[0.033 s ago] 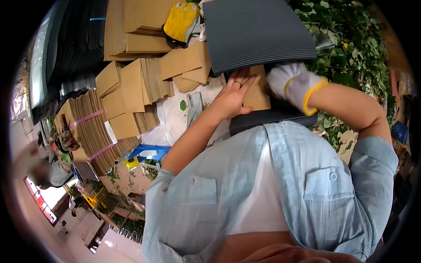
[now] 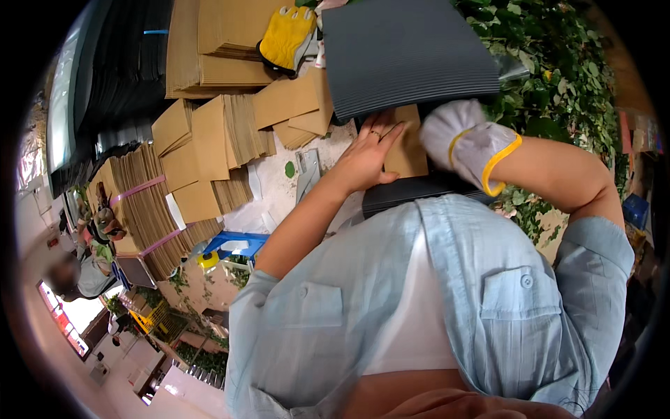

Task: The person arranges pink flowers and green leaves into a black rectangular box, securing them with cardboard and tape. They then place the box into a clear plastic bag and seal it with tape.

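Note:
My left hand is bare, with a ring on one finger. It lies with fingers stretched over the left side of a brown cardboard piece, and its fingertips reach the near edge of a stack of dark grey sheets. More dark sheets are under the cardboard, close to my body. To the right of the cardboard, my right hand wears a pale grey knit glove with a yellow cuff. Its fingers are turned away and blurred, so whether it grips anything is hidden.
Stacks of brown cardboard fill the left side, with tall black sheets behind. A yellow work glove lies at the far edge. Leafy plants border the right. A metal bracket lies left of my forearm. Another person is far left.
My gloved right hand has shifted slightly left. My left hand remains spread on the cardboard, and the view itself has moved a little.

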### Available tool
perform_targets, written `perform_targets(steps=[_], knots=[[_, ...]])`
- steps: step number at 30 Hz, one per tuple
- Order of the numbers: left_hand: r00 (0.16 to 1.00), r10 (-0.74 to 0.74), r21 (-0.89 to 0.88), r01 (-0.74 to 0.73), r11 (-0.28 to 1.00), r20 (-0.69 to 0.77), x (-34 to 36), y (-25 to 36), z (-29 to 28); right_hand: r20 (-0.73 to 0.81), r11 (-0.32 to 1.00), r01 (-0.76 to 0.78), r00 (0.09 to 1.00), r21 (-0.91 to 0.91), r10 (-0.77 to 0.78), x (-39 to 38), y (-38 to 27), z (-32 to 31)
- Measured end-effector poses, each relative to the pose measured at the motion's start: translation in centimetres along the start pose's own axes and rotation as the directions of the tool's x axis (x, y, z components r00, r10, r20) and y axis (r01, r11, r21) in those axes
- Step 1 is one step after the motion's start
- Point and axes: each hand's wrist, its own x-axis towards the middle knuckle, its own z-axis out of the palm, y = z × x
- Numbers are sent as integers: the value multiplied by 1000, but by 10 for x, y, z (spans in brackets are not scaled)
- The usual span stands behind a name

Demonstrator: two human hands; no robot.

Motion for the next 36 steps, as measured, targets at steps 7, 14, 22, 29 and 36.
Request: perform_targets(steps=[7,14,22,29,36], knots=[[999,-10,180,3,984,37,7,7,-4,47,962,225,971,158,-235,38,-4,35],[998,-47,-68,45,997,-28,-3,30,-36,-951,790,610,274,60,-140,-39,46,-17],[979,205,14,-205,979,-11,-17,-18,11,-951,587,768,310,256,9,-11,112,-28],[988,-57,362,2,932,141,4,0,-7,-496,940,-169,814,295,302,50,198,24],[993,-47,223,22,974,107,7,14,-15,-664,792,-515,471,327,580,-64,343,-6]])
